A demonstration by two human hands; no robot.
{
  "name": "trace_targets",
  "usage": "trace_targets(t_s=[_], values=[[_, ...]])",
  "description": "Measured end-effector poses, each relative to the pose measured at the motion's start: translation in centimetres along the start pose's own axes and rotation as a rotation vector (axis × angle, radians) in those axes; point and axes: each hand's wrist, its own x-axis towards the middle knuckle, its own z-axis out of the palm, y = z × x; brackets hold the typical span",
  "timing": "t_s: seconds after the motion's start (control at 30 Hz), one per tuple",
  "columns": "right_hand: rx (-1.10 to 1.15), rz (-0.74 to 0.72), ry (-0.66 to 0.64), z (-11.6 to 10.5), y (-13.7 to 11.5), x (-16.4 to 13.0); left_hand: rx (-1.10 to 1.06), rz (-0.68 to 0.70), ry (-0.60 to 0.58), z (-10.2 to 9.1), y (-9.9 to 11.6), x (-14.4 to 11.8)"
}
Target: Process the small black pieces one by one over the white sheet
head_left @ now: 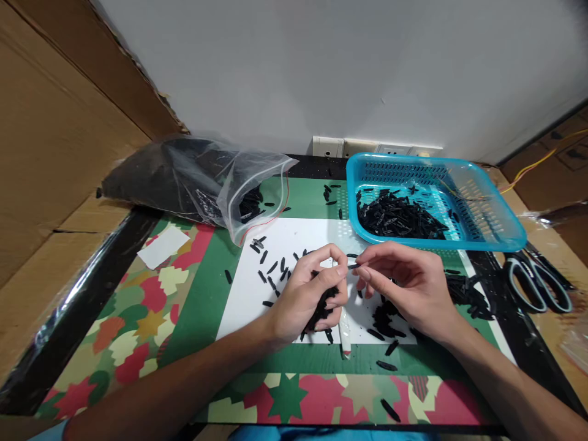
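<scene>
While hands (pixel 353 288) pinch black piece (pixel 353 266)

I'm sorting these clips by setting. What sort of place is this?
Probably a small hand-assembly or sorting station, perhaps home piecework. A blue basket and a clear bag hold many small black parts; the left hand grips a bunch, the right hand pinches one. Cardboard walls surround the table.

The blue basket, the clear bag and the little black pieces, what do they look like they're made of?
Blue basket: moulded plastic, going by its slotted walls and glossy rim. Clear bag: thin plastic film, crinkled and shiny, with a zip-type mouth. Black pieces, like those in the left hand: probably matte plastic or rubber; too small to tell.
</scene>
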Motion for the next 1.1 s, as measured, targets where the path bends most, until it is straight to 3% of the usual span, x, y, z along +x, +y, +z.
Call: trace_targets(t_s=[0.63,0.83,0.9,0.97,1.03,1.1], values=[[0.146,0.005,-0.008,0.2,0.1,0.1,-0.037,-0.020,0.027,0.2,0.3,0.0],[0.021,-0.064,0.023,0.2,0.2,0.0,-0.069,-0.038,0.034,0.2,0.2,0.1],[-0.121,-0.160,0.040,0.1,0.2,-0.1,-0.075,-0.033,0.036,0.2,0.2,0.1],[-0.381,-0.377,0.095,-0.4,0.1,-0.2,-0.076,-0.032,0.040,0.2,0.3,0.1],[-0.726,-0.671,0.229,-1.2,0.1,-0.2,-0.075,-0.037,0.043,0.3,0.3,0.1],[-1.022,-0.842,0.408,-2.3,0.1,0.0,-0.077,-0.041,0.042,0.3,0.3,0.1]])
